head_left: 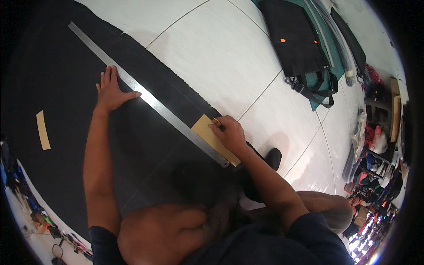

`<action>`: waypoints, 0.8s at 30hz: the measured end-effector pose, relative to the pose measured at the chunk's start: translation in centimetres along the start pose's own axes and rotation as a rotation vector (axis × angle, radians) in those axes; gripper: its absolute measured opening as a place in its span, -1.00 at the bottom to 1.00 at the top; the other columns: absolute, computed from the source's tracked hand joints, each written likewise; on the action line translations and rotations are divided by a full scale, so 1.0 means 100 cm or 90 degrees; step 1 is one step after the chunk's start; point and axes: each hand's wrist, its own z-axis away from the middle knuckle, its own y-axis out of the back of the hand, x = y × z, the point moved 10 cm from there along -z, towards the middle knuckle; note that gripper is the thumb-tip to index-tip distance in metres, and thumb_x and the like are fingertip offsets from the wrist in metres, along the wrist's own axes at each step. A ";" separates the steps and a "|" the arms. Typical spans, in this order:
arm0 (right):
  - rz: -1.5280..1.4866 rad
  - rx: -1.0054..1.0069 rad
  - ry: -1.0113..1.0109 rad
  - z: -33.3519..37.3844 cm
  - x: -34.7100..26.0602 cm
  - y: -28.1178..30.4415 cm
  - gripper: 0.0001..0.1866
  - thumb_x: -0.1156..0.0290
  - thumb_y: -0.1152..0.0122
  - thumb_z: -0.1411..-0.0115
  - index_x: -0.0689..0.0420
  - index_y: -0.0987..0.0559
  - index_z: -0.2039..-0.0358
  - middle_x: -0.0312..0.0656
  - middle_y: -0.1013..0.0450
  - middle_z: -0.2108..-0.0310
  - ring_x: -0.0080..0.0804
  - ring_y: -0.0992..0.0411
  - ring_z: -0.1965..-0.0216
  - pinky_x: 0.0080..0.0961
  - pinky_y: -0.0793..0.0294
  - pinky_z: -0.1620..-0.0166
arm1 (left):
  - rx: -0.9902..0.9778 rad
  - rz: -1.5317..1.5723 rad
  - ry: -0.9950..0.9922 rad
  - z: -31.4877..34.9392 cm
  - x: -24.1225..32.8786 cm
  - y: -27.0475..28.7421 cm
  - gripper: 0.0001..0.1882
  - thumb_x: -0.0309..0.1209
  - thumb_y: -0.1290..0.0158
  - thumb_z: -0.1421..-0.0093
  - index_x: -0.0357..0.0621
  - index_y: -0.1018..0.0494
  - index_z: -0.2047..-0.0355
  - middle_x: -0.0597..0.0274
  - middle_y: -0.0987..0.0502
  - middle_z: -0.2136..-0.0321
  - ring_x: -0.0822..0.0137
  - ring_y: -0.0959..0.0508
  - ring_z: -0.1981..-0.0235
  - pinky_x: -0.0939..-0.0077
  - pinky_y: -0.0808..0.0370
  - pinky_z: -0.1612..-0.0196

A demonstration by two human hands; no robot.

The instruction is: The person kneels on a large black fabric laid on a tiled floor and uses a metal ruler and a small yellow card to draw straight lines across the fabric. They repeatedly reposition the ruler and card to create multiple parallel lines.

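Note:
A long steel ruler (163, 112) lies slantwise across a large sheet of black fabric (145, 172). My left hand (111, 90) is spread open, its fingertips and thumb touching the ruler's upper part. Against the ruler's lower end rests a tan cardboard piece (204, 128), its far long side partly under my right hand (229, 133). The right fingers are pinched around a thin pencil-like tool (216, 120); most of it is hidden by the hand. Faint pale lines run on the fabric beside the ruler.
Far left on the fabric lies a narrow tan strip (43, 130). White floor tiles (221, 57) border the fabric's rough edge. At the upper right, a black bag (293, 39) with a strap sits on a green mat (338, 57). Cluttered goods (375, 172) line the right side.

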 end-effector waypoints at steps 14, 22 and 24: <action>0.041 -0.002 0.014 0.000 -0.005 0.003 -0.76 0.28 -0.44 -0.21 0.18 -0.68 0.24 -0.10 -0.57 0.30 -0.22 -0.59 0.32 -0.32 -0.56 0.21 | -0.007 0.015 0.002 0.001 0.002 0.003 0.62 0.34 -0.46 0.38 -0.19 0.14 -0.54 -0.13 0.14 -0.55 -0.18 0.19 -0.56 -0.34 0.18 -0.49; -0.051 -0.012 0.007 -0.012 0.021 0.004 -0.77 0.33 -0.45 -0.21 0.18 -0.69 0.20 -0.17 -0.60 0.25 -0.35 -0.57 0.34 -0.43 -0.56 0.19 | -0.108 -0.126 0.043 -0.009 0.020 0.014 0.65 0.31 -0.49 0.40 -0.29 0.14 -0.52 -0.15 0.13 -0.54 -0.17 0.13 -0.56 -0.41 0.23 -0.47; -0.093 -0.012 -0.033 -0.030 0.027 0.023 -0.76 0.30 -0.43 -0.21 0.18 -0.68 0.21 -0.15 -0.59 0.23 -0.29 -0.57 0.28 -0.34 -0.55 0.14 | -0.131 -0.140 0.057 -0.008 0.019 0.014 0.65 0.31 -0.49 0.39 -0.32 0.15 -0.52 -0.17 0.14 -0.54 -0.16 0.11 -0.55 -0.41 0.22 -0.48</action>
